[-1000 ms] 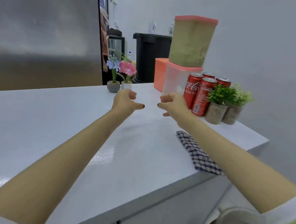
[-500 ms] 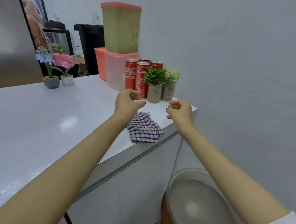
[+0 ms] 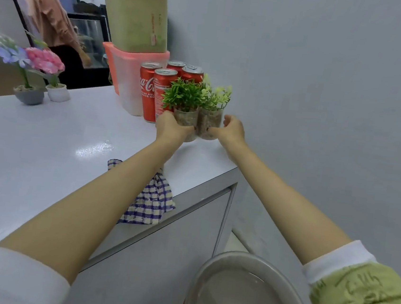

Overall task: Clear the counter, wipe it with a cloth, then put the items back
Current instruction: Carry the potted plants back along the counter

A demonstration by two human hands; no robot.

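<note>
Currently clearing: left grip (image 3: 172, 127) wraps the left plant pot (image 3: 187, 118), right grip (image 3: 231, 130) wraps the right plant pot (image 3: 210, 122), 1 each. Both pots stand touching at the tabletop's (image 3: 34, 146) right end, just in front of 4 cola cans (image 3: 149, 89). Long axis vertical, foliage up. Advice: hold low on the pot wall, lift straight up, keep upright so the gravel stays in, and clear the cans before swinging away. Checked cloth (image 3: 149, 203) lies at the front edge.

White left sleeve (image 3: 8, 277), green right sleeve (image 3: 364, 298)
</note>
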